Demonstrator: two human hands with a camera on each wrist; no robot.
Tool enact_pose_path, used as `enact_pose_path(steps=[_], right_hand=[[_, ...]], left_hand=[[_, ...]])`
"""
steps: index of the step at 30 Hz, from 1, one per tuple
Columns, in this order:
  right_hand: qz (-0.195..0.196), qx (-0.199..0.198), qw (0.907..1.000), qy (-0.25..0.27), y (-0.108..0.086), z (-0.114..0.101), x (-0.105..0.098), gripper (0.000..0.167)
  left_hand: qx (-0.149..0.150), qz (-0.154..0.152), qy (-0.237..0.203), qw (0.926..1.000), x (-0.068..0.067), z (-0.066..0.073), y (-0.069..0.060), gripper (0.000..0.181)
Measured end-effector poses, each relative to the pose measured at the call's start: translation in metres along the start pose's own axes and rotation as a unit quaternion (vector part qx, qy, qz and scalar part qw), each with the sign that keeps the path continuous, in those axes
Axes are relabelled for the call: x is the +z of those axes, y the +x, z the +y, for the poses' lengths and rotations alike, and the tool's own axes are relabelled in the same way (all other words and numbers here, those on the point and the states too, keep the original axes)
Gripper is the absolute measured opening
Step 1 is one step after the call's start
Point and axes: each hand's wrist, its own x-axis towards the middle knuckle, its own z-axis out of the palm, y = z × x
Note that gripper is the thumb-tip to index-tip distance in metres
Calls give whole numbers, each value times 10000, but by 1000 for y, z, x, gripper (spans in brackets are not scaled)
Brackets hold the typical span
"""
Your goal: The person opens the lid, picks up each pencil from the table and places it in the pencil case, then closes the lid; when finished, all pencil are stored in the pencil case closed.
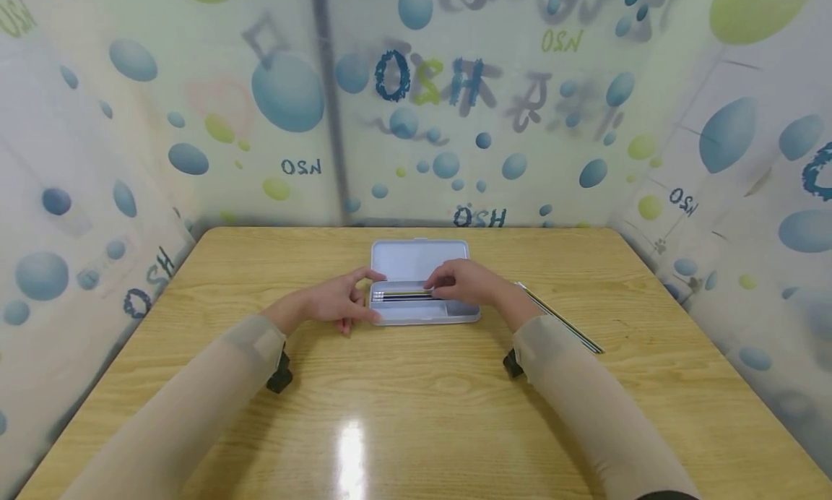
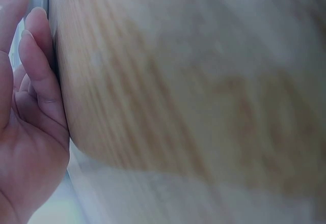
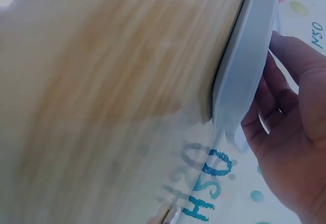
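A pale blue-white pencil case (image 1: 408,312) lies on the table with its lid (image 1: 419,256) raised at the back. Several dark and yellow striped pencils (image 1: 404,296) lie side by side in its rear compartment. My left hand (image 1: 331,298) holds the case's left end, forefinger at the rear corner and thumb at the front corner. Bent over the case, my right hand (image 1: 471,282) pinches the pencils near their right ends. In the right wrist view my right fingers (image 3: 279,84) reach over the case's side wall (image 3: 243,56); the pencils are hidden there.
More striped pencils (image 1: 564,319) lie slantwise on the table to the right of the case, partly behind my right forearm. The wooden table (image 1: 416,399) is bordered at the back and sides by patterned curtains (image 1: 416,146).
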Motion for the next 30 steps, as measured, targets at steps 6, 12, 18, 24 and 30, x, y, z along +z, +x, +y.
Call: enact_pose_path(steps=[6, 12, 18, 24, 30], right_hand=[[140, 71, 9999, -54, -13, 9, -5, 18], [383, 117, 9992, 17, -33, 16, -14, 19], [498, 123, 9985, 172, -55, 27, -22, 21], [644, 70, 9978, 130, -77, 44, -29, 23], [771, 291, 9966, 63, -100, 63, -34, 24]], left_hand=[[-11, 22, -21, 10000, 0, 0, 0, 90], [-36, 33, -19, 10000, -1, 1, 0, 91], [-12, 43, 4, 10000, -1, -1, 1, 91], [-59, 56, -24, 10000, -1, -2, 2, 91], [-2, 46, -31, 10000, 0, -1, 1, 90]])
